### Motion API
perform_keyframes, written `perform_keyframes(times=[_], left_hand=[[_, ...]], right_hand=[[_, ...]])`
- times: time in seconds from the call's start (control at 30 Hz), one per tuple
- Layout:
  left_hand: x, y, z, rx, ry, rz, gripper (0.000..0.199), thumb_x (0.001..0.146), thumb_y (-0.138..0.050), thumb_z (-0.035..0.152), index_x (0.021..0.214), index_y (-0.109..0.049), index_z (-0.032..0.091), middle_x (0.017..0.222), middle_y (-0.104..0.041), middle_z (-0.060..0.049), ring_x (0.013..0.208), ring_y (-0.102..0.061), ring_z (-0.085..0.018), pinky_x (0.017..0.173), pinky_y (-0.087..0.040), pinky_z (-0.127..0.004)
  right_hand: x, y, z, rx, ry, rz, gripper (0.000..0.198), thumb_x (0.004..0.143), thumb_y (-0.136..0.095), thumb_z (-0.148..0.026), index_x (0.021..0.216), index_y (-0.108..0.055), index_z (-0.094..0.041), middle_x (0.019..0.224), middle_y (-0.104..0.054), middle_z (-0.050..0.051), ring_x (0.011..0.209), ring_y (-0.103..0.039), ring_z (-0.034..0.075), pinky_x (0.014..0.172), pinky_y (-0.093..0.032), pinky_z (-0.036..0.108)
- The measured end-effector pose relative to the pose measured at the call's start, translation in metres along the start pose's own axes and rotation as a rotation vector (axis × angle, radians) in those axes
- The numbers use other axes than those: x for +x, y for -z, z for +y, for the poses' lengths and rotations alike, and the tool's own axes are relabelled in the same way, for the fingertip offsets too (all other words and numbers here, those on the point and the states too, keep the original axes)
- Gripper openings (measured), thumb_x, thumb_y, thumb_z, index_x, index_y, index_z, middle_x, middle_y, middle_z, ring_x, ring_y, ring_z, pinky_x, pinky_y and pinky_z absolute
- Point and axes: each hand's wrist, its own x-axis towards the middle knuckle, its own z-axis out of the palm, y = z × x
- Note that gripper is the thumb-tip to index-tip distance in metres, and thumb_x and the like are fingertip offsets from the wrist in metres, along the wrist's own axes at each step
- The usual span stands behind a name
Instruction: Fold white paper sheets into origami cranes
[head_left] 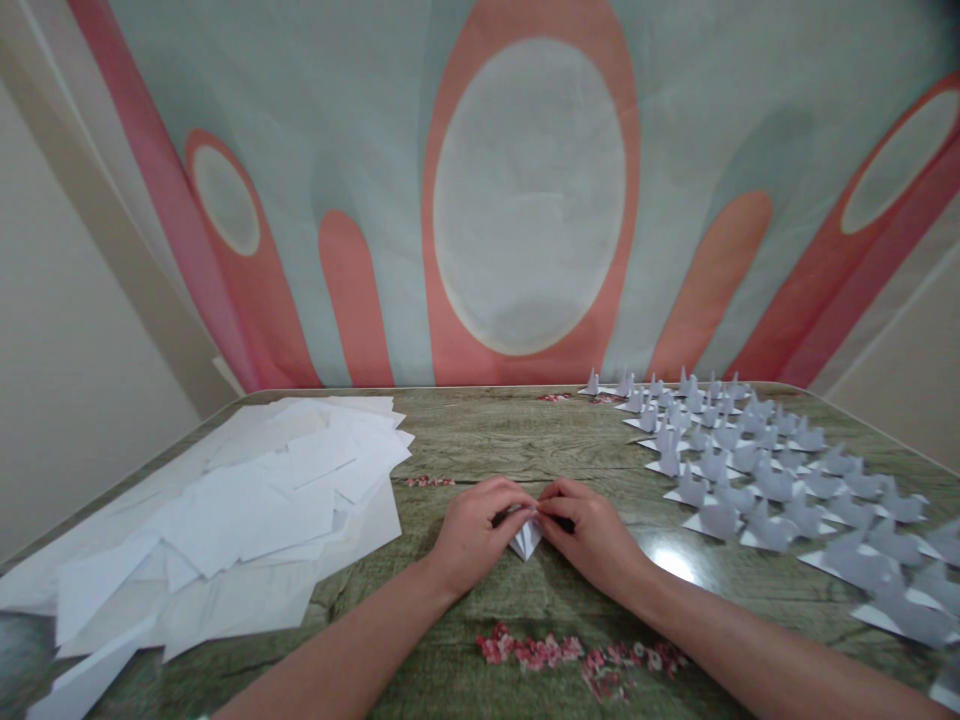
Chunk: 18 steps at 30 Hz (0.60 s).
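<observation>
A small piece of folded white paper (526,541) is held between my two hands, just over the middle of the table. My left hand (484,525) pinches its upper left side between thumb and fingers. On the upper right side, my right hand (585,525) grips it the same way, with the fingertips of both hands nearly meeting. The paper's lower tip points toward me, and creases show on it. Its top part is hidden behind my fingers.
Loose white paper sheets (285,510) lie in an overlapping heap on the left. Rows of folded paper cranes (772,480) stand along the right side. The wood-patterned table (480,430) has pink flower prints (532,648). A patterned backdrop (405,200) rises behind it.
</observation>
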Motion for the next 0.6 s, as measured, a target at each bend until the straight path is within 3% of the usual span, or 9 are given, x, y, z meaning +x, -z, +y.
perform_keyframes(times=[0.3, 0.6], left_hand=[[-0.0010, -0.0008, 0.0008, 0.043, -0.006, -0.001, 0.013, 0.084, -0.050, 0.021, 0.083, -0.063, 0.018, 0.083, -0.062, -0.004, 0.081, -0.056, -0.015, 0.076, -0.043, -0.026], [-0.0045, 0.0000, 0.0067, 0.135, -0.057, 0.026, 0.015, 0.086, -0.048, 0.023, 0.087, -0.063, 0.019, 0.084, -0.063, -0.003, 0.080, -0.057, -0.014, 0.075, -0.043, -0.024]], right_hand=[[0.0002, 0.0004, -0.0009, 0.032, 0.036, 0.031, 0.016, 0.079, -0.054, -0.015, 0.076, -0.068, -0.021, 0.078, -0.059, 0.003, 0.073, -0.056, 0.015, 0.066, -0.045, 0.025], [-0.0002, 0.0025, -0.0012, -0.106, 0.080, 0.050, 0.015, 0.078, -0.055, -0.012, 0.075, -0.067, -0.021, 0.080, -0.060, 0.003, 0.075, -0.056, 0.015, 0.067, -0.043, 0.025]])
